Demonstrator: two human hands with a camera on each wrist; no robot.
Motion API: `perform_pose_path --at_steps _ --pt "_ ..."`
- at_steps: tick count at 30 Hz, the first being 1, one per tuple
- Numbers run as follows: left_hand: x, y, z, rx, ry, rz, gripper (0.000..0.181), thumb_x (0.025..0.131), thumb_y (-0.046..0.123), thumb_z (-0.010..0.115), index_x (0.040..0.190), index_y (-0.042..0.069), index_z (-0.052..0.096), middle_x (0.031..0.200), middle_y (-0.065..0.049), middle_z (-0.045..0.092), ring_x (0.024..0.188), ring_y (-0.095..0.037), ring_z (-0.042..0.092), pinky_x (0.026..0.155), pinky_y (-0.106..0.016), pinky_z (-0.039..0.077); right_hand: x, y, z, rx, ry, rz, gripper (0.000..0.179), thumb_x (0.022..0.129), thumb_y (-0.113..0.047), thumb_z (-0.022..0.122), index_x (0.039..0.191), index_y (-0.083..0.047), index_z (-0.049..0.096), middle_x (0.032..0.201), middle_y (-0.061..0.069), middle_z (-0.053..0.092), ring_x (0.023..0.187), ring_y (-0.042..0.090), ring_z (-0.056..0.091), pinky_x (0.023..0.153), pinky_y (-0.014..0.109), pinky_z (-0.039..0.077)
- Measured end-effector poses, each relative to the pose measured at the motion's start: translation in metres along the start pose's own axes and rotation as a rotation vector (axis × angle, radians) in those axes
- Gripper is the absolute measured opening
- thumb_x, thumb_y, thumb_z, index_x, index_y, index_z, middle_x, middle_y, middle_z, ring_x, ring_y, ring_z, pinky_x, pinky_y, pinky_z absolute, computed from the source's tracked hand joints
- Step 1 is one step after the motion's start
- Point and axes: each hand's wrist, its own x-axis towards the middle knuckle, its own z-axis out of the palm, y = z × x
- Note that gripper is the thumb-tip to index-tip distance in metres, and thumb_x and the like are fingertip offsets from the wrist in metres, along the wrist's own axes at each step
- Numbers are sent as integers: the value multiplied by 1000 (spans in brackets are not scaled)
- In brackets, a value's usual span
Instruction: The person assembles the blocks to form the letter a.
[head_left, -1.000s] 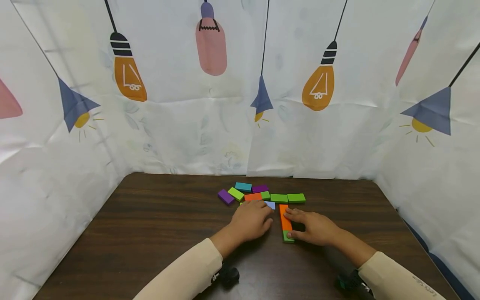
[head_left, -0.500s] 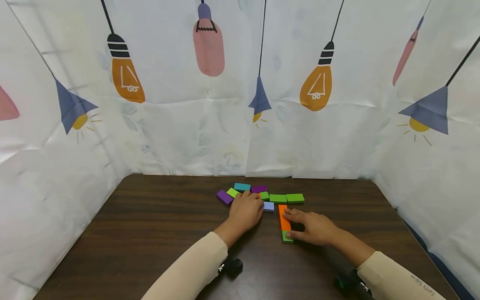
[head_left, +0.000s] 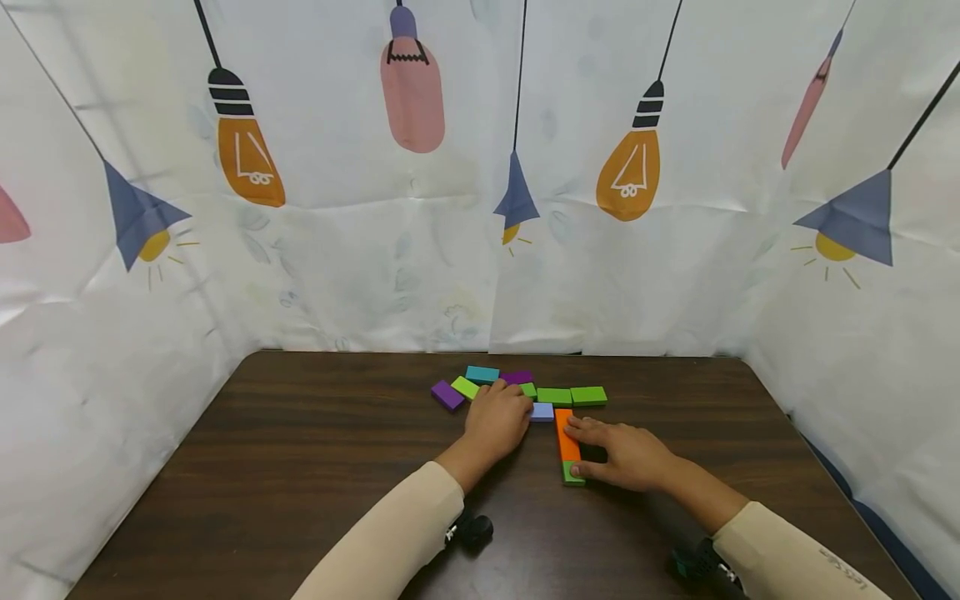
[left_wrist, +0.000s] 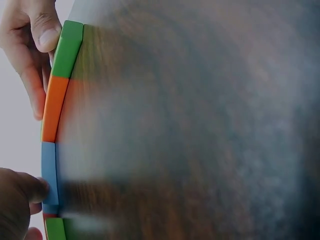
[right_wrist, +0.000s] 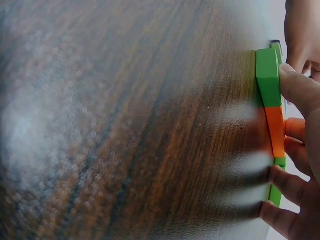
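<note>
My left hand (head_left: 498,421) reaches over the loose blocks, its fingers curled down at the left end of a light-blue block (head_left: 542,412). The left wrist view shows the thumb (left_wrist: 36,187) against that light-blue block (left_wrist: 49,170). To its right an orange block (head_left: 567,433) and a green block (head_left: 572,472) form one line pointing toward me. My right hand (head_left: 626,454) lies along the right side of this line. Its thumb (right_wrist: 297,85) touches the green block (right_wrist: 268,75), and its spread fingers reach along the orange one (right_wrist: 274,130).
Behind lie a green block (head_left: 553,397), another green block (head_left: 588,396), a teal block (head_left: 482,374), a purple block (head_left: 516,377), a lime block (head_left: 465,387) and a second purple block (head_left: 447,395). All sit on a dark wooden table (head_left: 300,467) before a printed curtain (head_left: 337,275).
My left hand went up to the blocks, then slid slightly right, and the light-blue block moved right to the orange block's upper end. My right hand stays in place.
</note>
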Motion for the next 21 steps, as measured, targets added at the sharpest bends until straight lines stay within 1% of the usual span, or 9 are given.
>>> perform_pose_path --at_steps 4,10,12,17,18,21 --pt "2 2 1 -5 -24 -4 11 98 28 71 102 23 79 100 5 68 95 -20 56 82 -38 48 0 0 0 -8 0 -4 77 95 -67 56 153 -17 51 156 3 46 136 32 51 89 54 54" --pt "2 2 4 -3 -29 4 13 98 29 70 105 22 78 101 5 67 95 -19 56 82 -37 48 1 0 0 -4 -1 -5 78 95 -68 56 153 -17 51 156 4 46 136 32 51 83 52 56" --pt "1 1 4 -4 -40 5 14 98 31 71 107 22 77 103 4 67 97 -20 56 84 -37 48 1 0 0 -3 -4 -4 78 95 -69 55 153 -17 50 156 4 45 136 32 51 81 50 56" --pt "-2 -3 -1 -43 -66 -4 24 98 35 70 116 21 75 113 2 66 106 -21 57 92 -41 48 1 -1 0 -6 -9 3 79 94 -69 55 153 -18 50 156 4 45 137 32 51 86 53 55" --pt "-3 -5 -2 -52 -61 -5 25 98 36 70 117 20 75 115 1 66 107 -22 57 94 -42 48 0 -1 -1 -8 -9 6 79 94 -69 55 153 -18 50 156 4 46 137 32 51 88 55 54" --pt "-6 -14 -2 -58 -43 -3 25 98 36 69 115 19 75 114 1 66 106 -22 58 94 -43 48 0 -1 -1 -6 -8 10 78 94 -69 56 153 -17 51 156 5 46 137 33 50 90 56 53"
